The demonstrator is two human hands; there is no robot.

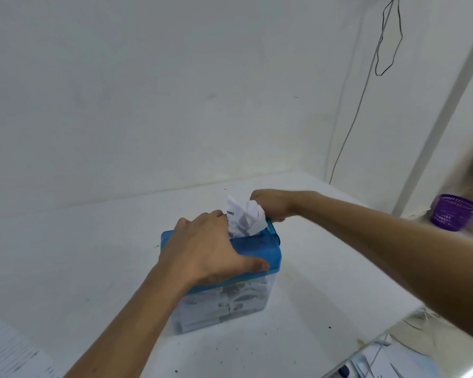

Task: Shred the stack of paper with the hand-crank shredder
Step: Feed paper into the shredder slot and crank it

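A hand-crank shredder with a blue lid (259, 248) and a clear bin (229, 304) full of paper shreds stands on the white table (66, 255). A crumpled white sheet (244, 218) sticks up out of the slot in the lid. My left hand (205, 249) lies flat over the lid, fingers by the paper and thumb on the lid's front edge. My right hand (270, 204) is closed around the blue crank handle (271, 227) at the shredder's far right end. A stack of printed paper (9, 353) lies at the bottom left.
A purple mesh basket (452, 212) stands at the table's right edge. Cables (366, 85) hang down the wall in the far corner. Loose papers (388, 361) lie on a lower surface at the bottom right. The table ends close to the right of the shredder.
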